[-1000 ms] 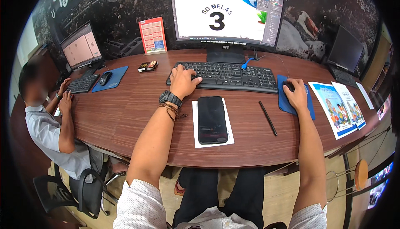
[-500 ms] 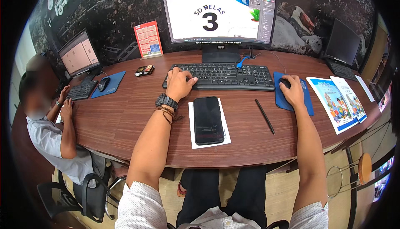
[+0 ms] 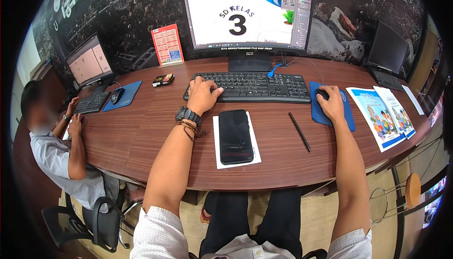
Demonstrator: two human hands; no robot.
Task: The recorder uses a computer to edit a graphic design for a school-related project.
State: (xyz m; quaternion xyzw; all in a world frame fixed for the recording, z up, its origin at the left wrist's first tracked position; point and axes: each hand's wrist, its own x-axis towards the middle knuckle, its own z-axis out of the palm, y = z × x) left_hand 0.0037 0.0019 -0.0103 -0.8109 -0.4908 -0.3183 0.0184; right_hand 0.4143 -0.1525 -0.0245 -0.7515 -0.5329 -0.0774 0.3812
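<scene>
My left hand (image 3: 203, 95) rests on the left end of the black keyboard (image 3: 255, 88), fingers spread over the keys and holding nothing. A dark watch (image 3: 188, 115) and beaded bracelets circle that wrist. On the blue mouse pad (image 3: 325, 115), my right hand (image 3: 333, 103) is wrapped over a black computer mouse (image 3: 322, 93), which it mostly hides. Behind the keyboard stands a curved monitor (image 3: 247, 20), showing a design with a large black numeral under arched lettering. A black phone (image 3: 236, 138) lies on white paper (image 3: 255, 160) between my forearms. Right of it is a black stylus (image 3: 300, 131).
Printed booklets (image 3: 377, 117) lie right of the mouse pad. A red-and-white desk calendar (image 3: 167, 44) and a small black box (image 3: 163, 80) stand back left. At the left, another person (image 3: 61, 150) sits by a second keyboard (image 3: 92, 102). A dark monitor (image 3: 388, 46) is far right.
On the monitor, one letter in the arched lettering looks different and the pointer mark near it has shifted slightly. Both my hands stay in place.
</scene>
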